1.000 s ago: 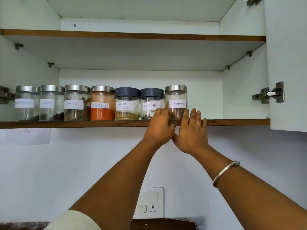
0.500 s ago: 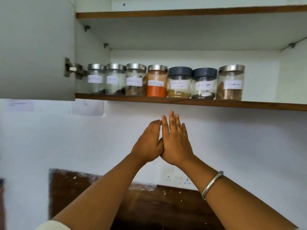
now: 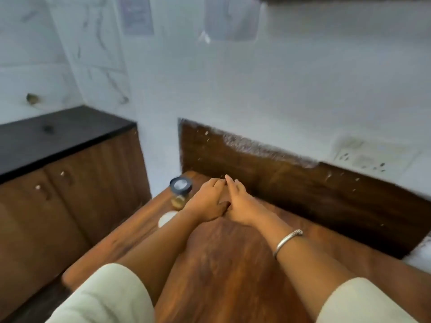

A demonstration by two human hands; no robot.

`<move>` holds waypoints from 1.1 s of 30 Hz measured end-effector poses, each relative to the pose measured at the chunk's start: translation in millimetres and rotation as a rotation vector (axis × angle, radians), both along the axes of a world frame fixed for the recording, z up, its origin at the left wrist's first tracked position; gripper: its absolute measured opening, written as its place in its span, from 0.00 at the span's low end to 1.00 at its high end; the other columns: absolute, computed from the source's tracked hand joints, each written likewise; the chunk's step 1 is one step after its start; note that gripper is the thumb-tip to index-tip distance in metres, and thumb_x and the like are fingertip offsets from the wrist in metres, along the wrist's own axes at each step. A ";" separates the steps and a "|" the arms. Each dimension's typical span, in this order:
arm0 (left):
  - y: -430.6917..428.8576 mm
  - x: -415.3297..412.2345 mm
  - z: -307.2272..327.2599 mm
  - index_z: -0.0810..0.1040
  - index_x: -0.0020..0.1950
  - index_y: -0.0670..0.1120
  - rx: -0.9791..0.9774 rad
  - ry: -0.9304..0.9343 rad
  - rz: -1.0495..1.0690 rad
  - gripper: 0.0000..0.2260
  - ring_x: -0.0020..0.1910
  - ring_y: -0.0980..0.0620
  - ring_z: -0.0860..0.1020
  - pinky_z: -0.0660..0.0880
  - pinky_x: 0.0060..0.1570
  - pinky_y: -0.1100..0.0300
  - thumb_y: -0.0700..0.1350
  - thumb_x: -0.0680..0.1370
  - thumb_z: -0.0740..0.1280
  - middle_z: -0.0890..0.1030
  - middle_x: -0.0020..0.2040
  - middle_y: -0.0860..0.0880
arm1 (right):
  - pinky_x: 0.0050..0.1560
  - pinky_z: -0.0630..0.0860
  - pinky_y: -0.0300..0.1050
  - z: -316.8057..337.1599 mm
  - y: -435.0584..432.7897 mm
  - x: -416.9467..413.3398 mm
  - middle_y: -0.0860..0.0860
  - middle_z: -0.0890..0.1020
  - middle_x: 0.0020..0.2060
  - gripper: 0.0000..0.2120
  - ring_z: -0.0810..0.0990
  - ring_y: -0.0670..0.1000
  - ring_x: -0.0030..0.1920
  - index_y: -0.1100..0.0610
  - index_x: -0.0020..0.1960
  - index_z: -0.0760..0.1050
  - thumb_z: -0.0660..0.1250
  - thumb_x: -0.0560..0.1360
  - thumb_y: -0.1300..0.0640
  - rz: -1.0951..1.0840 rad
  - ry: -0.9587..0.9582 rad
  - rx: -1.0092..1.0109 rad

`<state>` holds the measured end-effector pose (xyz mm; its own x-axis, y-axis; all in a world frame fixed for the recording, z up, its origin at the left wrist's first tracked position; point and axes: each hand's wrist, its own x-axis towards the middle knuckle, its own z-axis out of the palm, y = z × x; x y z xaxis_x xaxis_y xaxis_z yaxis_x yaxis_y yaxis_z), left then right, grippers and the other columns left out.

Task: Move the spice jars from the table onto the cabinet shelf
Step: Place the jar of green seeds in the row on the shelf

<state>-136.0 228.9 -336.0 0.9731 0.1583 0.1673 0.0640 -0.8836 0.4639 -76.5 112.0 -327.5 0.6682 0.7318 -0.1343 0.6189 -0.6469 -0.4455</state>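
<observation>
A dark-lidded jar stands just beside the left hand, wooden backboard close behind; the worktop rightward lies open

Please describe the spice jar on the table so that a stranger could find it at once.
Start at the wooden table against the white wall. At its far left corner, just left of the left hand, stands a clear jar. Its dark lid and yellowish contents set it apart from the flat white disc nearby.
</observation>
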 end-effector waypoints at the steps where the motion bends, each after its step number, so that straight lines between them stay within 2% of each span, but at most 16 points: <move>1: 9.9 -11.6 -19.6 0.62 0.73 0.42 0.018 0.054 0.030 0.28 0.68 0.47 0.66 0.63 0.68 0.55 0.47 0.75 0.65 0.68 0.69 0.43 | 0.66 0.67 0.49 -18.5 9.4 -7.6 0.57 0.46 0.77 0.47 0.62 0.59 0.73 0.51 0.77 0.36 0.68 0.74 0.54 0.023 0.042 -0.024; 5: 47.6 -43.7 -82.9 0.66 0.69 0.45 0.083 0.157 0.106 0.27 0.63 0.47 0.69 0.67 0.64 0.53 0.48 0.72 0.68 0.71 0.64 0.45 | 0.67 0.65 0.51 -73.1 46.9 -31.1 0.58 0.56 0.75 0.44 0.64 0.59 0.72 0.51 0.78 0.37 0.66 0.76 0.54 0.080 0.191 -0.086; 7: 63.4 -53.4 -104.5 0.67 0.69 0.46 0.122 0.176 0.141 0.28 0.67 0.44 0.67 0.64 0.67 0.50 0.49 0.71 0.67 0.70 0.66 0.44 | 0.68 0.64 0.51 -94.1 65.4 -37.1 0.60 0.58 0.75 0.45 0.64 0.59 0.72 0.53 0.78 0.37 0.67 0.75 0.54 0.081 0.231 -0.080; 10: 78.3 -62.1 -121.7 0.64 0.71 0.46 0.134 0.237 0.263 0.28 0.73 0.36 0.57 0.55 0.72 0.42 0.47 0.72 0.65 0.65 0.71 0.41 | 0.70 0.62 0.49 -120.3 94.5 -44.2 0.60 0.59 0.74 0.49 0.64 0.57 0.72 0.56 0.77 0.35 0.70 0.73 0.52 0.056 0.276 -0.045; 12: 85.1 -63.0 -130.6 0.60 0.73 0.46 0.069 0.274 0.379 0.29 0.74 0.34 0.52 0.52 0.73 0.40 0.49 0.74 0.63 0.59 0.73 0.37 | 0.68 0.64 0.50 -129.2 106.5 -47.1 0.60 0.60 0.74 0.52 0.66 0.57 0.70 0.59 0.77 0.34 0.71 0.71 0.53 0.039 0.300 -0.028; 14: 91.3 -62.9 -140.6 0.55 0.75 0.49 -0.080 0.330 0.443 0.31 0.74 0.33 0.51 0.55 0.72 0.41 0.50 0.74 0.64 0.54 0.74 0.34 | 0.67 0.64 0.49 -138.1 113.8 -46.9 0.59 0.61 0.74 0.51 0.67 0.58 0.70 0.60 0.77 0.36 0.72 0.71 0.55 0.018 0.320 -0.015; 15: 92.7 -62.7 -145.0 0.52 0.75 0.52 -0.151 0.358 0.440 0.32 0.73 0.33 0.54 0.58 0.71 0.43 0.50 0.75 0.64 0.53 0.74 0.34 | 0.67 0.65 0.49 -141.6 115.2 -45.6 0.58 0.62 0.73 0.50 0.67 0.58 0.70 0.59 0.77 0.38 0.72 0.71 0.56 0.011 0.319 -0.003; 18: 90.7 -64.5 -151.9 0.48 0.76 0.56 -0.248 0.359 0.402 0.33 0.65 0.37 0.67 0.68 0.63 0.50 0.51 0.77 0.63 0.59 0.70 0.37 | 0.64 0.67 0.45 -148.9 114.7 -42.9 0.56 0.68 0.70 0.44 0.69 0.55 0.68 0.55 0.76 0.50 0.73 0.69 0.60 -0.021 0.312 0.100; 22: 87.3 -57.4 -148.6 0.54 0.75 0.55 -0.318 0.262 0.381 0.32 0.62 0.42 0.70 0.70 0.59 0.54 0.52 0.76 0.66 0.66 0.66 0.41 | 0.66 0.68 0.47 -149.9 100.6 -33.1 0.55 0.68 0.69 0.39 0.69 0.55 0.68 0.54 0.75 0.54 0.70 0.70 0.63 -0.105 0.310 0.151; 24: 83.7 -50.7 -145.9 0.58 0.74 0.55 -0.388 0.233 0.349 0.30 0.61 0.45 0.71 0.68 0.57 0.57 0.53 0.75 0.67 0.69 0.63 0.43 | 0.68 0.69 0.51 -148.5 85.9 -25.5 0.55 0.68 0.69 0.41 0.68 0.55 0.69 0.55 0.75 0.56 0.73 0.68 0.60 -0.181 0.371 0.188; 27: 71.1 -39.9 -139.5 0.64 0.70 0.54 -0.463 0.173 0.245 0.26 0.57 0.49 0.72 0.67 0.55 0.60 0.50 0.74 0.68 0.72 0.59 0.46 | 0.62 0.74 0.51 -146.0 57.8 -18.1 0.53 0.71 0.65 0.39 0.73 0.52 0.63 0.52 0.70 0.64 0.78 0.63 0.52 -0.270 0.448 0.266; 29: 60.3 -32.4 -135.6 0.68 0.68 0.52 -0.583 0.147 0.155 0.23 0.54 0.50 0.74 0.71 0.56 0.57 0.47 0.74 0.68 0.75 0.57 0.47 | 0.58 0.76 0.48 -142.5 37.2 -17.7 0.51 0.73 0.62 0.39 0.75 0.50 0.60 0.48 0.68 0.62 0.79 0.62 0.51 -0.331 0.561 0.337; 31: 48.2 -26.9 -133.1 0.71 0.65 0.51 -0.732 0.162 0.080 0.19 0.52 0.50 0.76 0.74 0.55 0.53 0.45 0.75 0.68 0.78 0.55 0.49 | 0.51 0.76 0.39 -139.8 17.2 -19.2 0.50 0.75 0.57 0.37 0.76 0.47 0.54 0.51 0.67 0.59 0.77 0.66 0.58 -0.400 0.646 0.408; 33: 35.6 -23.7 -128.4 0.71 0.64 0.53 -0.787 0.198 0.035 0.17 0.49 0.51 0.77 0.75 0.53 0.51 0.49 0.75 0.65 0.78 0.52 0.51 | 0.44 0.74 0.34 -134.5 1.7 -23.1 0.51 0.75 0.55 0.35 0.77 0.44 0.50 0.54 0.65 0.58 0.76 0.67 0.61 -0.464 0.671 0.473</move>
<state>-159.7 264.4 -464.4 0.9654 0.1886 -0.1804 0.2314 -0.2992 0.9257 -99.6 113.7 -462.1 0.7976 0.4885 -0.3537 -0.1365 -0.4250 -0.8948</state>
